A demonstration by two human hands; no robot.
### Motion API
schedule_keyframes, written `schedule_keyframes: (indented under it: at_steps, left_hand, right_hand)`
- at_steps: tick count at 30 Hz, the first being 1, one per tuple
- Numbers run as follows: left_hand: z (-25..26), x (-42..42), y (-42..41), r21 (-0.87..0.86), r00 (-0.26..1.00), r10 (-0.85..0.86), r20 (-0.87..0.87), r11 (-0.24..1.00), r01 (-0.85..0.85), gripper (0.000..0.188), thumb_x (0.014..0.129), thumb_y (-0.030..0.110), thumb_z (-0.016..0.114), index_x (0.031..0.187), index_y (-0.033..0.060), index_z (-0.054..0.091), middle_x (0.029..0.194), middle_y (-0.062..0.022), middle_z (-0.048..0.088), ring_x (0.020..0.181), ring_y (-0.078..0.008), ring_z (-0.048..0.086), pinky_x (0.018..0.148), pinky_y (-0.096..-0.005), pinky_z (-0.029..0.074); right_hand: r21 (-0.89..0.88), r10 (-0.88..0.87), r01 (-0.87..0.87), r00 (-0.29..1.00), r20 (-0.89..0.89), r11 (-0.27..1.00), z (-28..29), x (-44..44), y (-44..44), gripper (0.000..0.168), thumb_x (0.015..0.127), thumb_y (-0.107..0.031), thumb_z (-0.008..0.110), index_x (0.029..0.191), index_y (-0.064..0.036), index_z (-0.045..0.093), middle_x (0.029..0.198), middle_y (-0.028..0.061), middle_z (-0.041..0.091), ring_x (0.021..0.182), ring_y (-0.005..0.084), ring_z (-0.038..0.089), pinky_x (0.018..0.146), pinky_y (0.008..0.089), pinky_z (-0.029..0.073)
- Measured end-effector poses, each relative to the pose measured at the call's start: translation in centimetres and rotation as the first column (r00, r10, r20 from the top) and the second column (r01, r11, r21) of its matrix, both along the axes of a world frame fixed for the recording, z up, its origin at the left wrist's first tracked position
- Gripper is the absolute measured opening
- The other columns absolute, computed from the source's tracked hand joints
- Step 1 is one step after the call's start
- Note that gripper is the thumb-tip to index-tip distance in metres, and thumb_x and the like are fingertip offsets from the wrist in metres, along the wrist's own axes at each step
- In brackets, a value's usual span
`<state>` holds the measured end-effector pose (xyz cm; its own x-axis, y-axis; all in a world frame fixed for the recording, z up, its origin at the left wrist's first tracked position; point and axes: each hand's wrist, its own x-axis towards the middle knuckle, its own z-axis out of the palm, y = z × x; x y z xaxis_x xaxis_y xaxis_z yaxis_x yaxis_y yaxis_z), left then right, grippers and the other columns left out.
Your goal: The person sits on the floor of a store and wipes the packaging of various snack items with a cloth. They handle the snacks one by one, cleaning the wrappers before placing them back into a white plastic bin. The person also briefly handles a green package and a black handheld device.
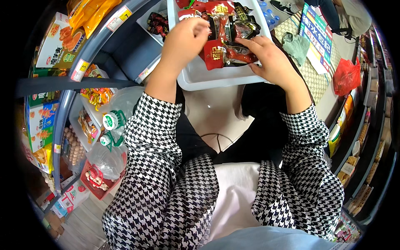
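Note:
A white plastic tray [215, 82] stands before me, holding several red-and-black packets [220, 26] of what look like sealed meat snacks. My left hand [187, 40] is over the tray's left side, its fingers curled beside the packets. Whether anything is pinched in those fingers is hidden. On the right, my right hand [270, 57] rests with fingers apart at the end of the nearest packet [229, 54]. Its index finger touches the packets and its thumb lies along that packet's edge.
Grey shelving [93, 31] with boxed snacks rises on the left, above large water bottles [115, 122]. A grey-green cloth [297, 47] and a printed sign [317, 37] lie on a patterned surface at right. A red plastic bag [347, 76] sits beside the right-hand shelves.

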<state>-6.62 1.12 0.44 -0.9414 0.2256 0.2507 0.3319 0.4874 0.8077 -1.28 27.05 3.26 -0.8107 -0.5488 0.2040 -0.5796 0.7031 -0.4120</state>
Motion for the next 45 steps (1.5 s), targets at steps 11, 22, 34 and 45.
schedule_keyframes:
  at_steps: [11, 22, 34, 45]
  left_hand:
    - [0.1, 1.0, 2.0, -0.485, 0.994, -0.024, -0.105, 0.874, -0.031, 0.024, 0.081, 0.014, 0.075, 0.103, 0.0068, 0.069, 0.100, -0.0090, 0.070, 0.090, -0.0264, 0.067, 0.077, -0.0383, 0.053]
    - [-0.3, -0.2, 1.7, -0.630, 0.899, -0.277, -0.340, 0.777, 0.001, 0.058, 0.069, -0.001, 0.077, 0.124, 0.0130, 0.066, 0.121, -0.0073, 0.061, 0.121, -0.0320, 0.052, 0.101, -0.0423, 0.045]
    - [1.7, 1.9, -0.2, -0.408, 0.995, -0.075, -0.063, 0.912, 0.043, 0.020, 0.088, 0.005, 0.067, 0.107, 0.0054, 0.063, 0.100, -0.0098, 0.065, 0.092, -0.0260, 0.065, 0.079, -0.0357, 0.051]
    - [-0.7, 2.2, -1.4, 0.246, 0.960, -0.092, 0.264, 0.969, 0.025, 0.015, 0.094, -0.008, 0.051, 0.090, 0.0058, 0.047, 0.101, -0.0044, 0.061, 0.092, -0.0087, 0.055, 0.081, -0.0232, 0.046]
  right_hand:
    - [0.068, -0.072, 0.068, 0.996, 0.059, 0.995, -1.9, 0.0, 0.6, 0.049, 0.069, -0.002, 0.073, 0.116, -0.004, 0.063, 0.105, 0.0120, 0.061, 0.104, 0.0334, 0.056, 0.092, 0.0416, 0.049]
    - [0.110, 0.009, -0.014, 0.999, 0.045, 0.994, -3.9, 0.1, -0.9, 0.029, 0.074, -0.006, 0.073, 0.103, -0.010, 0.071, 0.097, 0.0070, 0.064, 0.100, 0.0302, 0.060, 0.091, 0.0403, 0.048]
    - [-0.222, -0.082, 0.082, 0.997, 0.008, 0.972, -3.2, -0.2, -1.9, 0.019, 0.080, -0.009, 0.071, 0.098, -0.010, 0.073, 0.105, 0.0075, 0.067, 0.101, 0.0317, 0.063, 0.082, 0.0431, 0.053]
    - [-0.178, -0.102, 0.147, 0.966, 0.237, 0.973, -2.0, -0.5, -1.9, 0.017, 0.086, -0.015, 0.070, 0.100, -0.004, 0.068, 0.092, 0.0175, 0.068, 0.085, 0.0367, 0.064, 0.073, 0.0425, 0.052]
